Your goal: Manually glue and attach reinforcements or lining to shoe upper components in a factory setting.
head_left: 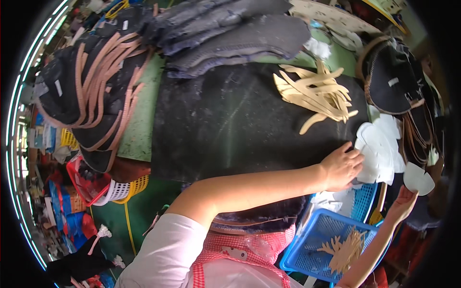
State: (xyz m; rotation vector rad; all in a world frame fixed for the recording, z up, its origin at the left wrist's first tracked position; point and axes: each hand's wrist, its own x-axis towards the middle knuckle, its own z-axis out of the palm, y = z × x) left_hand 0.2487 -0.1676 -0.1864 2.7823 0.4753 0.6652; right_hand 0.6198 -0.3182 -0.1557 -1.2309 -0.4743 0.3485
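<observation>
My left arm reaches across my front, and my left hand point(343, 166) is at the left edge of a pile of thin white cut-out pieces point(375, 154). Its fingers are loosely bent and somewhat apart; I see nothing held in them. Farther right, my right hand point(402, 206) pinches the lower edge of a single rounded white piece point(418, 180) with a slit in it. This piece is raised apart from the pile. A heap of cream-coloured curved strips point(317, 93) lies on the black mat point(211, 125), beyond my left hand.
Dark fleecy pieces point(240, 41) are stacked at the back. Black pieces with brown edging point(98, 81) lie at the left. A blue basket point(307, 252) near me holds cream strips. Dark bag-like pieces point(394, 77) lie at the right, and a red-rimmed basket point(89, 185) stands lower left.
</observation>
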